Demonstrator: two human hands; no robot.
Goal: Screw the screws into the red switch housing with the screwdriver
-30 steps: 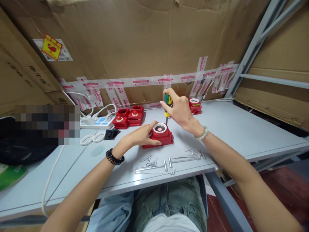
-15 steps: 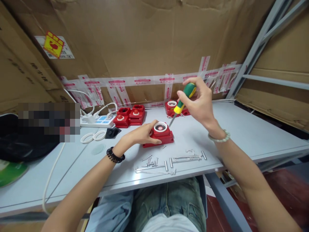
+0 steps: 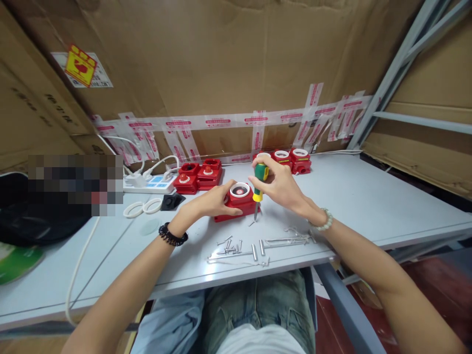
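At the table [image 3: 350, 196], left hand [image 3: 212, 200] holding one housing [image 3: 243, 205], right hand [image 3: 283, 186] one screwdriver [image 3: 260, 183]

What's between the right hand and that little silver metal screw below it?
The metal shaft of the green and yellow screwdriver, in the head view.

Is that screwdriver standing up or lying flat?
The screwdriver is nearly upright: the right hand holds its handle, metal shaft pointing down.
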